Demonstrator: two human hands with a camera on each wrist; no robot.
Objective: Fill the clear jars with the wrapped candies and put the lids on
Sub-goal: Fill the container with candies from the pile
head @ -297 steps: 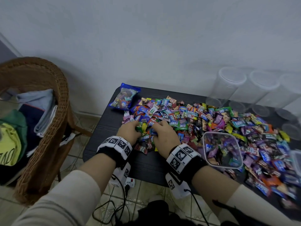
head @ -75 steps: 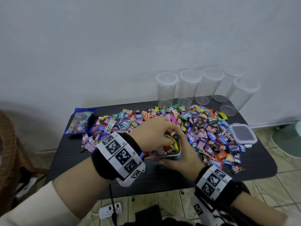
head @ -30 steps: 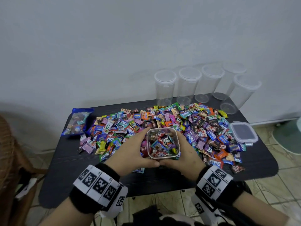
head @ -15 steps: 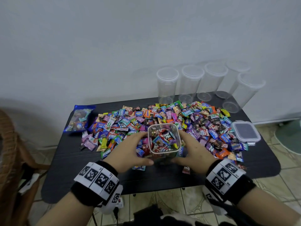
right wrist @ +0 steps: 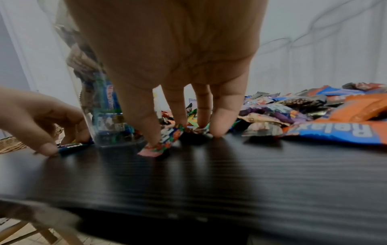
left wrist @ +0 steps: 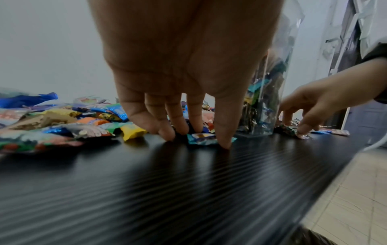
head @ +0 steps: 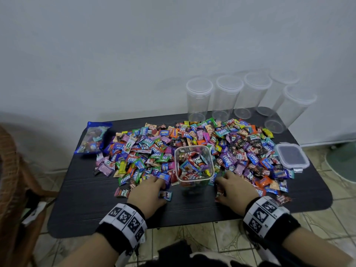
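A square clear jar [head: 194, 164], well filled with wrapped candies, stands lidless on the black table [head: 192, 211], in front of the wide candy pile [head: 240, 151]. My left hand [head: 154, 185] is just left of the jar. Its straight fingers [left wrist: 167, 132] point down onto loose candies, and a teal candy [left wrist: 201, 137] lies between fingers and thumb. My right hand [head: 229, 182] is just right of the jar, and its fingertips [right wrist: 217, 131] rest on a pink-orange candy [right wrist: 163, 142]. The jar's square lid [head: 291, 156] lies at the pile's right edge.
Several empty round clear jars [head: 199, 99] with lids on stand along the back right of the table against the wall. A blue candy bag [head: 94, 138] lies at the back left. A wicker chair [head: 11, 182] stands left of the table. Tiled floor lies below.
Both hands have let go of the jar's sides and dropped to the candies on either side. The jar stands free on the table.
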